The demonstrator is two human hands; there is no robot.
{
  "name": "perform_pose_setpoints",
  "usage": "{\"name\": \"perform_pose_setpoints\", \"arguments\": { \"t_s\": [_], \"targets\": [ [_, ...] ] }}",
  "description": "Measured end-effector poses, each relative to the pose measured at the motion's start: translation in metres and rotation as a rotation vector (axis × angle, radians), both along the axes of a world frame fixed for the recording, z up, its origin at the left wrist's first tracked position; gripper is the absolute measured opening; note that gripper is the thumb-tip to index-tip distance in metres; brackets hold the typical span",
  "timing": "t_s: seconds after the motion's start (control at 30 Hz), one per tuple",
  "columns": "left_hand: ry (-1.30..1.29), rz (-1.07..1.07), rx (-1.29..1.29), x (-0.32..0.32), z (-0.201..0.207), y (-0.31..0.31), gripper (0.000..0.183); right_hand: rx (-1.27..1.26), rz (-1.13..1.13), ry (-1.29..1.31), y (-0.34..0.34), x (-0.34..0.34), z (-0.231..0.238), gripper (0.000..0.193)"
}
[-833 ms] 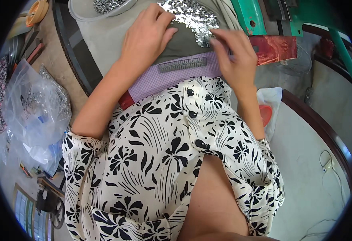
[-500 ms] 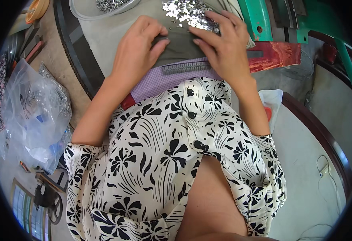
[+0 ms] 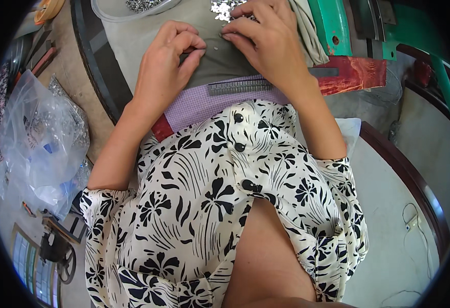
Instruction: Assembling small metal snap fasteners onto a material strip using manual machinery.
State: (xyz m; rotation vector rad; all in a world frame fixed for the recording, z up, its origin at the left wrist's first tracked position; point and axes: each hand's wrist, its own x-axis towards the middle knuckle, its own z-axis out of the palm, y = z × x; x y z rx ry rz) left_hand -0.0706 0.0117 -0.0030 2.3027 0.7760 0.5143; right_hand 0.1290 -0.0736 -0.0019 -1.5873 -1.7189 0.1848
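- Head view: both hands work on a grey-green cloth (image 3: pixel 220 61) spread on the tabletop (image 3: pixel 89 77). The left hand (image 3: pixel 166 64) rests curled on it, pinching nothing I can make out. The right hand (image 3: pixel 266 43) has its fingertips closed at a heap of small silver pieces (image 3: pixel 224 7) at the top edge.
- Done well, I'd judge: hold the cloth flat and pick one piece at a time.
- A shallow clear dish (image 3: pixel 132 9) holds more silver bits; a clear plastic bag (image 3: pixel 37 141) to the left holds shiny bits too.
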Motion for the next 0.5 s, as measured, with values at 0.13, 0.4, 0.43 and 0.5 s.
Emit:
{"name": "perform_pose_setpoints", "arguments": {
  "t_s": [0.13,0.4,0.43,0.5],
  "targets": [
    [-0.023,-0.026,0.033,0.004,0.003,-0.001,0.011,-0.002,0.065,-0.198,0.01,0.001,-0.003,0.011],
    [-0.01,-0.032,-0.011,0.01,0.0,0.003,0.012,0.007,0.037,-0.081,0.012,-0.002,-0.006,0.011],
    [-0.019,-0.032,-0.005,0.009,0.0,0.003,0.012,0.026,0.009,-0.053,0.003,-0.001,-0.001,0.011],
    [0.023,-0.049,0.012,0.008,0.0,0.003,0.012,0.021,-0.019,-0.058,-0.016,-0.002,0.005,0.012]
  ]
}}
